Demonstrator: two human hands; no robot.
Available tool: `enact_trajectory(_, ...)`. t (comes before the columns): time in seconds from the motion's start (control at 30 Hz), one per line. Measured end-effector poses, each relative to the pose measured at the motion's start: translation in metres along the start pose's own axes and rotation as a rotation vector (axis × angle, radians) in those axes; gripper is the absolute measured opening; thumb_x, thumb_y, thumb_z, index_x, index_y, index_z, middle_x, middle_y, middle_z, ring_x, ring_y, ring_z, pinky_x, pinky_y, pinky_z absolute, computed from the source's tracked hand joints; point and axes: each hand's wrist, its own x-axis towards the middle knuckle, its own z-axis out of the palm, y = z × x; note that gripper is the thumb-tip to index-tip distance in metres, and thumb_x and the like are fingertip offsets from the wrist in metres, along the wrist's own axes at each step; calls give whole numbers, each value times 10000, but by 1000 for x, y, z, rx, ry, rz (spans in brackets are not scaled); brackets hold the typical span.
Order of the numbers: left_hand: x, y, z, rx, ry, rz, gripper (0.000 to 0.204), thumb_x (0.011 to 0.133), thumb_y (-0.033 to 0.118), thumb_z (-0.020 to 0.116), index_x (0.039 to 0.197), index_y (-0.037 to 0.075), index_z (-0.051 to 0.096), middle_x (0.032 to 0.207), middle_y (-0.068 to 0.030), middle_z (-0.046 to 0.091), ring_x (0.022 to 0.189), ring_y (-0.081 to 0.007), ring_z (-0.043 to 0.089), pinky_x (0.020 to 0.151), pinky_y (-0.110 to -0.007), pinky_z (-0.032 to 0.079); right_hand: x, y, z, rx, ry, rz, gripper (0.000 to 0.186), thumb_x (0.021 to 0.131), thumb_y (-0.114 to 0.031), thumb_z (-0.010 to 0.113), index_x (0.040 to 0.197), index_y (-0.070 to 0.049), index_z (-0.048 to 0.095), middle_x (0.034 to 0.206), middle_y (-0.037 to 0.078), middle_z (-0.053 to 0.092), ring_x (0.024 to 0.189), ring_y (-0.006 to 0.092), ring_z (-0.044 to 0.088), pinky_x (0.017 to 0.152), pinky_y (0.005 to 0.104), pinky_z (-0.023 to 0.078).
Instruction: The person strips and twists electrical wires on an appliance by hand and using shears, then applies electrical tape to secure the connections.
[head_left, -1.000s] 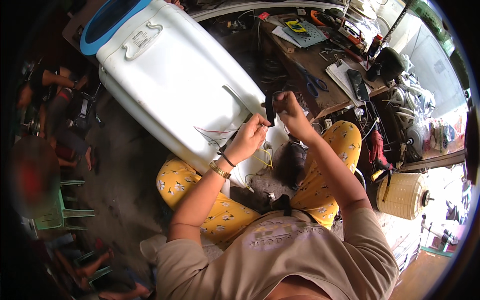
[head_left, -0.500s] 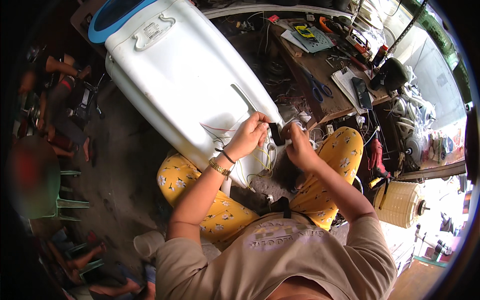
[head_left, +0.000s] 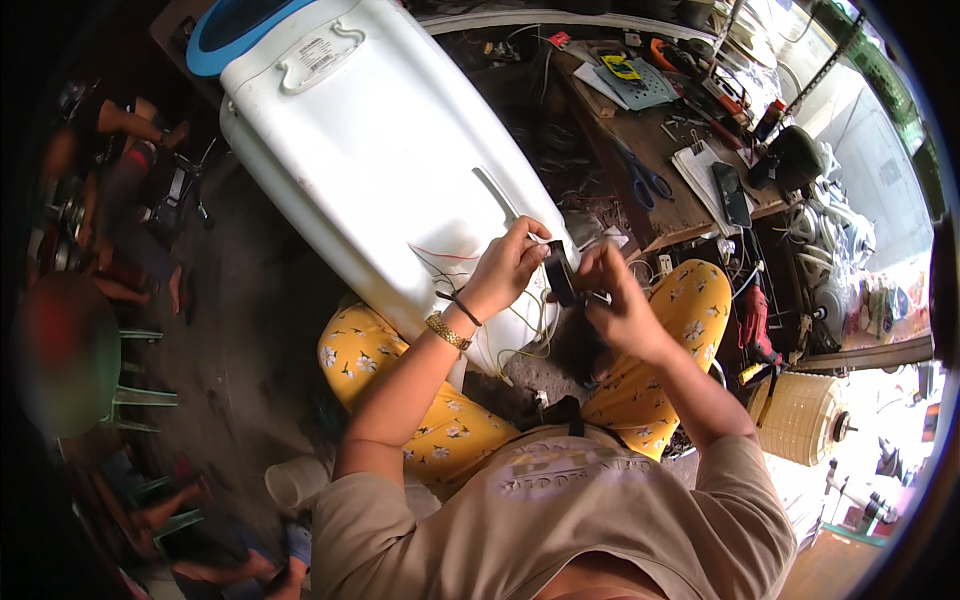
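A white plastic washing machine body (head_left: 390,150) lies tilted in front of me, thin red, green and yellow wires (head_left: 535,320) coming out at its near end. Above that end, the thumb and fingers of my left hand (head_left: 508,268) close on the upper edge of what looks like a roll of black tape (head_left: 561,275). Just right of the roll is my right hand (head_left: 622,308), its fingers curled together; whatever they pinch is too small to make out.
A wooden bench (head_left: 640,150) at right bears blue-handled scissors (head_left: 642,180), a phone (head_left: 732,195) and a clipboard (head_left: 703,180). A red power drill (head_left: 757,325) hangs below it. At left are other people's legs and a green chair (head_left: 140,398); a pale bucket (head_left: 297,483) stands nearby.
My right hand has drawn back slightly right and down, away from the wires at the machine's corner. The black roll has shifted a little right and is seen more fully.
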Motion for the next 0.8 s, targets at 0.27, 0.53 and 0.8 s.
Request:
enact_trajectory(0.27, 0, -9, 2, -297, -174, -68, 65, 996, 63, 521, 1028, 13, 546, 742, 40, 518, 607, -34, 450, 556, -200, 396, 68, 59, -49, -470, 54, -69, 509, 722, 104, 493, 1195, -51, 387, 1077, 139, 634, 1071, 234, 607, 896, 335, 417)
enact_trajectory(0.53, -2, -7, 5, 27, 125, 131, 170, 939, 141, 626, 986, 5, 536, 688, -148, 620, 533, -271, 528, 538, -346, 399, 33, -18, -13, 217, -133, 11, 523, 714, 116, 471, 1191, -83, 388, 1048, 59, 613, 1013, 123, 546, 823, 233, 416)
enact_trajectory(0.8, -2, -6, 4, -275, -129, -45, 82, 1002, 97, 514, 1046, 34, 541, 690, 85, 430, 573, 4, 352, 508, -183, 303, 24, 64, -39, -900, 38, -207, 531, 673, 68, 515, 1174, -78, 415, 1058, 151, 593, 1043, 332, 568, 866, 474, 353)
